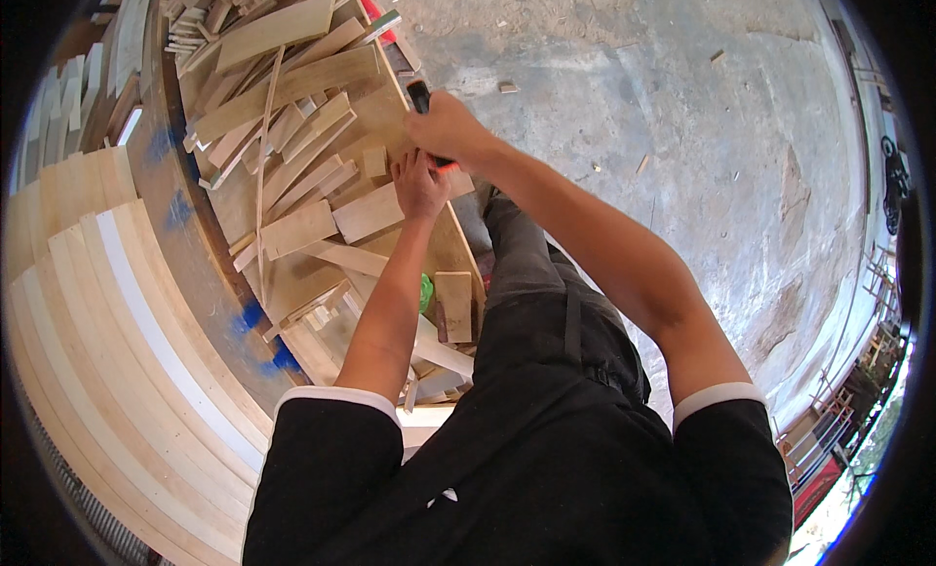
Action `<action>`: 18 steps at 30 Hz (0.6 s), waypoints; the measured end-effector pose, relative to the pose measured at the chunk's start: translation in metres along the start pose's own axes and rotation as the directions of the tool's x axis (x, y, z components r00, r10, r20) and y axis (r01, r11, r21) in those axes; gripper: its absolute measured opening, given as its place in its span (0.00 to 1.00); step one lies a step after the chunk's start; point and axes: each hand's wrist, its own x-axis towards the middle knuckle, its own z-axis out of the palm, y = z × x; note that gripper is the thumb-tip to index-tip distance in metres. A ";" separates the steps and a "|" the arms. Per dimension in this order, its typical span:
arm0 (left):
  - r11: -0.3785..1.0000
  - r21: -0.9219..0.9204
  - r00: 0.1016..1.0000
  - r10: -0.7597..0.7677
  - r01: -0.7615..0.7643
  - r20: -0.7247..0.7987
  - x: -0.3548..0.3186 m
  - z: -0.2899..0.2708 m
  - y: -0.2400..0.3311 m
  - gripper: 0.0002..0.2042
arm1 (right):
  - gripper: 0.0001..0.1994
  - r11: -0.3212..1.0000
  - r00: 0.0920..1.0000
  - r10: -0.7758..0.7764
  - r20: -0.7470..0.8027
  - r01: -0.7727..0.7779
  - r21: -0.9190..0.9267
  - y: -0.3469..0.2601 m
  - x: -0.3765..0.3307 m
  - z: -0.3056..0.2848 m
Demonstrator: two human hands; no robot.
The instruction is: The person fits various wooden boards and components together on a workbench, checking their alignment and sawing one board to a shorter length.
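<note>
My right hand [447, 127] is closed around a black and orange hand tool [418, 95]. Its dark end sticks out above the fist, and more black and orange shows below, beside my left fingers. The tool's exact kind is hidden by the grip. Close by, my left hand [421, 188] lies over a short pale wooden board [369, 213] at the bench's right edge, fingers bent and pressed together against it. Past that hand, the board's other end juts out near my leg. A small wooden block [374, 161] lies just left of my fingers.
Loose wood offcuts [292, 78] are heaped across the workbench [219, 203]. A green item [426, 293] sits among pieces nearer me. Long pale planks [127, 351] are stacked at left. The concrete floor [624, 98] to the right carries scattered scraps. A motorcycle [892, 181] stands far right.
</note>
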 end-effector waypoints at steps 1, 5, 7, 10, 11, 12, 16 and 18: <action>0.999 -0.052 1.000 0.011 -0.012 -0.022 0.003 -0.009 0.008 0.21 | 0.11 0.996 0.996 -0.078 -0.045 0.075 -0.054 0.006 -0.007 0.003; 0.989 -0.150 0.999 0.003 0.004 0.042 0.006 -0.016 0.009 0.22 | 0.16 0.993 0.983 -0.088 -0.164 0.074 -0.088 0.024 -0.025 0.015; 1.000 -0.019 0.982 -0.014 0.018 0.186 0.008 -0.018 0.008 0.24 | 0.14 0.992 0.981 -0.059 -0.184 0.036 -0.125 0.025 -0.029 0.016; 0.956 -0.208 0.961 -0.158 0.206 0.226 -0.016 0.020 -0.022 0.24 | 0.12 0.994 0.984 -0.038 -0.175 0.018 -0.111 0.018 -0.039 0.019; 0.955 -0.227 0.970 -0.150 0.192 0.190 -0.019 0.025 -0.026 0.23 | 0.12 0.996 0.983 -0.030 -0.179 0.015 -0.089 0.010 -0.043 0.019; 0.953 -0.245 0.978 -0.143 0.178 0.154 -0.021 0.029 -0.031 0.23 | 0.12 0.997 0.991 -0.035 -0.132 0.025 -0.077 0.002 -0.049 0.018; 0.869 -0.449 0.978 -0.190 0.208 0.086 -0.015 0.019 -0.013 0.17 | 0.10 0.995 0.997 -0.034 -0.069 0.028 -0.091 -0.029 -0.077 0.010; 0.806 -0.512 0.953 -0.282 0.298 0.112 -0.017 0.019 -0.009 0.14 | 0.09 0.996 0.995 -0.041 -0.089 0.033 -0.087 -0.033 -0.078 0.009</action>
